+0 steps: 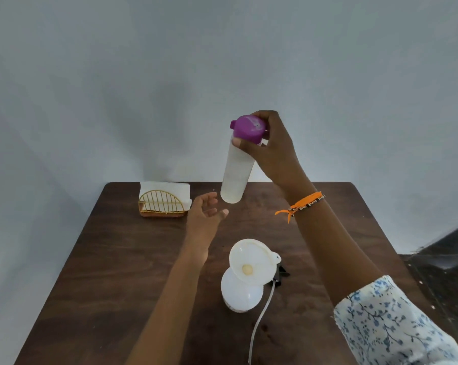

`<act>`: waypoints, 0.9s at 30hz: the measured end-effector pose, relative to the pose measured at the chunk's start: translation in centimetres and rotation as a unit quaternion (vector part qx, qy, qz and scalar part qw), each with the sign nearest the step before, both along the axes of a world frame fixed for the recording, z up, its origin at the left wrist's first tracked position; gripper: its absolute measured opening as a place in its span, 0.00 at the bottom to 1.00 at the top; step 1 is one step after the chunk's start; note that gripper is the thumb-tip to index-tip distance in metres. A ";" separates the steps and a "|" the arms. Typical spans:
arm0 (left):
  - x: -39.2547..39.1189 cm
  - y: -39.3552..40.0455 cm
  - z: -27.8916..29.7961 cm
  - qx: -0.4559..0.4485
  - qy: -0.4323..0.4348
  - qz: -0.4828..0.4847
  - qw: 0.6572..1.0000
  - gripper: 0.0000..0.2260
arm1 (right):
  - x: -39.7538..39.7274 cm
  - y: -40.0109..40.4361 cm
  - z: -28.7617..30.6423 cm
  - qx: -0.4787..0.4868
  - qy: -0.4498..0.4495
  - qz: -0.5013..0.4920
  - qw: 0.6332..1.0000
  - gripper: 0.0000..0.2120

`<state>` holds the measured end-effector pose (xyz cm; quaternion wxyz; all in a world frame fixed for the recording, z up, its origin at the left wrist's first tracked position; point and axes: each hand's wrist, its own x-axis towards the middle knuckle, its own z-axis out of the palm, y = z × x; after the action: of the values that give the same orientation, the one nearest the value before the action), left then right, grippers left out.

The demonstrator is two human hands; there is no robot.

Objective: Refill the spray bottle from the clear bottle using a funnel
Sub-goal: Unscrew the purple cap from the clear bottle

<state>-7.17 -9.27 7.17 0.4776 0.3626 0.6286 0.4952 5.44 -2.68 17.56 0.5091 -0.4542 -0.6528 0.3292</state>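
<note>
the dark wooden table (122,272) fills the lower half of the view and serves as the landmark here. above its far middle, lifted clear of the surface, hangs the clear bottle (235,172), a tall pale cylinder, nearly upright with its base tipped slightly toward the near side. it wears a purple cap (249,129), in place on top. the right hand (272,151) grasps the bottle at its neck, fingers curled round the cap and the thumb pressed on the wall just under it; an orange bracelet (303,204) circles that wrist, and a floral sleeve (388,325) covers the forearm near the table's right front edge.

on the table's near middle stands the spray bottle (242,293), white and round-shouldered, with the white funnel (251,260) seated in its mouth, the bowl tilted toward the far left. just right of it on the tabletop lies the black spray head (280,275), its thin pale tube (262,314) trailing toward the table's front edge.

the left hand (205,216) hovers over the table's middle, just below and beside the clear bottle's base, fingers relaxed and spread, holding nothing.

at the table's far left corner sits a gold wire napkin holder (160,204) with white napkins (167,189).
</note>
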 end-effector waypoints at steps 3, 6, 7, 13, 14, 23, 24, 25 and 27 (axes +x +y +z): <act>0.4 -0.8 0.9 0.027 0.006 -0.006 1.000 0.24 | 0.4 -1.9 2.5 0.021 0.057 -0.002 0.998 0.22; 0.8 -1.7 2.1 0.057 0.051 -0.035 0.996 0.31 | 0.6 -3.7 4.3 0.037 0.086 0.002 0.996 0.20; 0.9 -2.0 2.5 0.071 0.065 -0.052 0.994 0.34 | 0.7 -4.2 4.7 0.044 0.089 0.000 0.995 0.21; 2.8 -3.9 5.2 0.142 0.130 -0.138 0.972 0.26 | 1.1 -6.2 6.7 0.067 0.147 0.007 0.987 0.23; 3.1 -4.1 5.4 0.147 0.146 -0.119 0.971 0.23 | 1.1 -6.5 7.0 0.067 0.157 0.009 0.985 0.22; 4.8 -5.9 5.0 0.194 0.170 -0.036 0.966 0.19 | 0.2 -8.3 9.3 0.032 0.151 -0.039 0.987 0.21; 5.0 -6.1 5.1 0.195 0.176 -0.030 0.964 0.20 | -0.1 -8.4 9.7 0.036 0.145 -0.072 0.986 0.22; 5.1 -6.3 5.3 0.195 0.179 -0.026 0.964 0.22 | -0.3 -8.4 10.0 0.043 0.140 -0.105 0.984 0.23; 5.4 -6.7 5.6 0.201 0.173 -0.019 0.964 0.24 | -0.6 -8.4 10.5 0.055 0.139 -0.152 0.977 0.22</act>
<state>-1.77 -15.93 12.77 0.2883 0.5435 0.5824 0.5313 4.88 -11.05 28.10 0.6631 -0.4696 -0.5159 0.2714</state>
